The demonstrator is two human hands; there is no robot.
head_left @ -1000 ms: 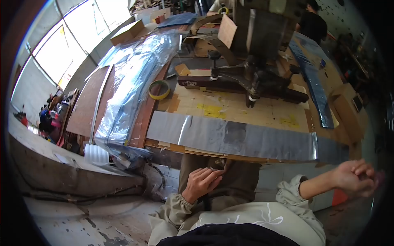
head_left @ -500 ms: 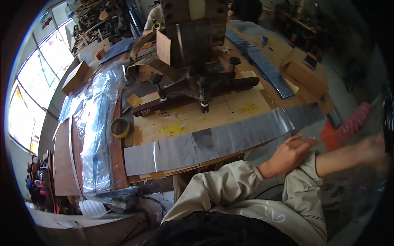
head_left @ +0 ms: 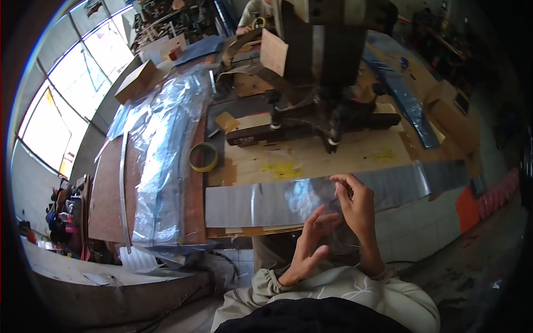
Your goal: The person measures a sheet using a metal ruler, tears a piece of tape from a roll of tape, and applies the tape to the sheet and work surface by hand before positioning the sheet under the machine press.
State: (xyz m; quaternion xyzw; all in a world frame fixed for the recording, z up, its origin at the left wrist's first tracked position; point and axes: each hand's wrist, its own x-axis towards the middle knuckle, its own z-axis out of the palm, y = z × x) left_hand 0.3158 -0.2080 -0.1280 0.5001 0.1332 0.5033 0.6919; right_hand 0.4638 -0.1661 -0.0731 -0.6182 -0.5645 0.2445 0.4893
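A long grey strip (head_left: 272, 208) with a glossy surface lies along the near edge of the workbench. Above its front edge is my left hand (head_left: 305, 252), its thumb and fingers apart. My right hand (head_left: 358, 208) is raised over the middle of the strip, fingers curled and thumb drawn in toward the index finger. Whether something thin and clear is between those fingertips I cannot make out. A pale, shiny patch shows on the strip just left of my right hand.
A dark machine frame with a crossbar (head_left: 355, 123) stands over the board. A tape roll (head_left: 204, 157) lies left of it, beside clear-wrapped blue sheets (head_left: 161, 166). A blue wrapped strip (head_left: 402, 97) and cardboard box (head_left: 452, 111) lie right. Across the bench, a person's arm (head_left: 244, 25) shows.
My right hand has come back from the far right to above the strip. My left hand has moved left, its fingers now spread. The view has swung right.
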